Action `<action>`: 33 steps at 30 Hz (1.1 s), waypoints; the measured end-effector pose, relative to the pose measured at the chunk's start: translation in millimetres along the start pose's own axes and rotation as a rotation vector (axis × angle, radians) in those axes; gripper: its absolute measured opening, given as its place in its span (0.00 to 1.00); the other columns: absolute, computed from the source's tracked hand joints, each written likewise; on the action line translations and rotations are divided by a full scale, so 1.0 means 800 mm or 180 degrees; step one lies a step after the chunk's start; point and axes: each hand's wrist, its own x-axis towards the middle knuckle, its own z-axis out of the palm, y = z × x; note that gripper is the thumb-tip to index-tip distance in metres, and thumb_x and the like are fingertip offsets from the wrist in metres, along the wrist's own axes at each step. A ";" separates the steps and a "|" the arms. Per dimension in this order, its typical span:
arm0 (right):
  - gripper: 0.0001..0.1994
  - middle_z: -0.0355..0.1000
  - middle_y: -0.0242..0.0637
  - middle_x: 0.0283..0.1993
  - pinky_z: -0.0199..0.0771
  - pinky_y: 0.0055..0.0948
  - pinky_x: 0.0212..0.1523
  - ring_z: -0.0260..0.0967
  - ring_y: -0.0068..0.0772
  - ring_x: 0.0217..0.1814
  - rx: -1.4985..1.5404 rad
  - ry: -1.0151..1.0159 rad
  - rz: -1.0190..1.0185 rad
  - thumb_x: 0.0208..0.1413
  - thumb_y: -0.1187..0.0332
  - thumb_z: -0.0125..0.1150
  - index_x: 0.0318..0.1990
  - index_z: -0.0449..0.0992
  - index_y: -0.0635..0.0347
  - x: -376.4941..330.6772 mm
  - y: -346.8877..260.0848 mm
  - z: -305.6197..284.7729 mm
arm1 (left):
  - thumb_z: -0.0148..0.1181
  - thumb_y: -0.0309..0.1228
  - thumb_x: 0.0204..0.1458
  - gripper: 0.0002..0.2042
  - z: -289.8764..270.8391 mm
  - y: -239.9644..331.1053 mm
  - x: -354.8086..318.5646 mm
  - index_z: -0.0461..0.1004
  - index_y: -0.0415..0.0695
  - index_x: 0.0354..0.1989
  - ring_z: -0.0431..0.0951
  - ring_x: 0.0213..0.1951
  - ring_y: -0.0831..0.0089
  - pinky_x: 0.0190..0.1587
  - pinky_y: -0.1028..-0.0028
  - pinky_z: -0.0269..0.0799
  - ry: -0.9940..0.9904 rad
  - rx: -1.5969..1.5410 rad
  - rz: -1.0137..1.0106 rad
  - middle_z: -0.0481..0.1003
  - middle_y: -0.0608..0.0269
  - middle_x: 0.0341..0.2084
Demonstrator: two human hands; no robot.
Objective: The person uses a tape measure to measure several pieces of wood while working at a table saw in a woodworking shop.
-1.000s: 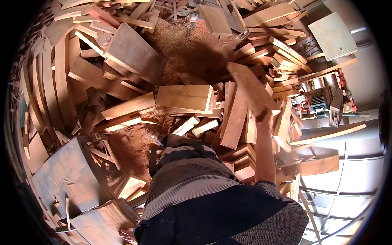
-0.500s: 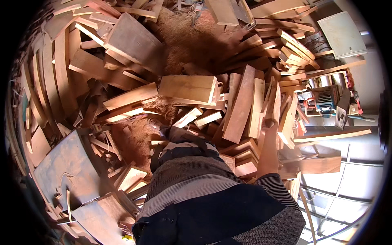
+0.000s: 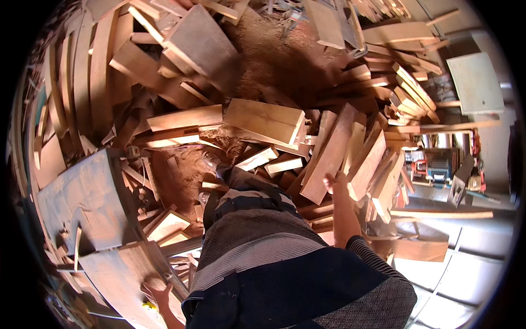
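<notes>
My right hand (image 3: 335, 185) grips the right edge of a long reddish plank (image 3: 330, 151) near its lower end. The plank lies slanted on a heap of wood offcuts, beside other planks (image 3: 368, 163). At the lower left, my left hand (image 3: 155, 288) rests with fingers spread on the edge of a large grey curved board (image 3: 118, 274). A small yellow object (image 3: 149, 305) sits just below that hand. My foot (image 3: 211, 162) stands on sawdust among the offcuts.
Piled planks and blocks surround me, with a wide pale board (image 3: 264, 120) ahead and a sawdust mound (image 3: 274, 55) beyond. A second grey curved panel (image 3: 82, 197) lies at the left. A machine (image 3: 438, 167) and a pale sheet (image 3: 475, 82) stand at the right.
The reddish plank was held raised in my right hand a second ago. It has come down and now lies on the heap. My view has tipped downward.
</notes>
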 end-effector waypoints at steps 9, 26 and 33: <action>0.09 0.76 0.39 0.41 0.79 0.32 0.35 0.76 0.31 0.36 -0.2775 -0.2131 0.0156 0.63 0.64 0.59 0.43 0.76 0.60 -0.119 0.232 0.314 | 0.86 0.46 0.20 0.68 -0.032 0.022 -0.020 0.50 0.42 0.75 0.50 0.74 0.42 0.74 0.51 0.51 0.0097 -0.0546 -0.0108 0.49 0.37 0.73; 0.19 0.77 0.34 0.37 0.75 0.26 0.33 0.75 0.24 0.35 -0.4900 -0.3578 -0.0263 0.61 0.65 0.65 0.56 0.74 0.66 -0.200 0.302 0.406 | 0.81 0.50 0.27 0.57 0.000 0.026 -0.050 0.59 0.48 0.72 0.48 0.74 0.41 0.73 0.42 0.46 0.1088 -0.0089 -0.0247 0.48 0.35 0.73; 0.24 0.76 0.34 0.35 0.73 0.24 0.33 0.72 0.20 0.33 -0.5088 -0.4808 -0.0104 0.62 0.60 0.66 0.58 0.73 0.68 -0.286 0.369 0.421 | 0.84 0.45 0.27 0.58 0.029 -0.010 -0.107 0.58 0.47 0.72 0.48 0.74 0.39 0.73 0.47 0.49 0.1154 -0.0810 -0.0231 0.46 0.36 0.74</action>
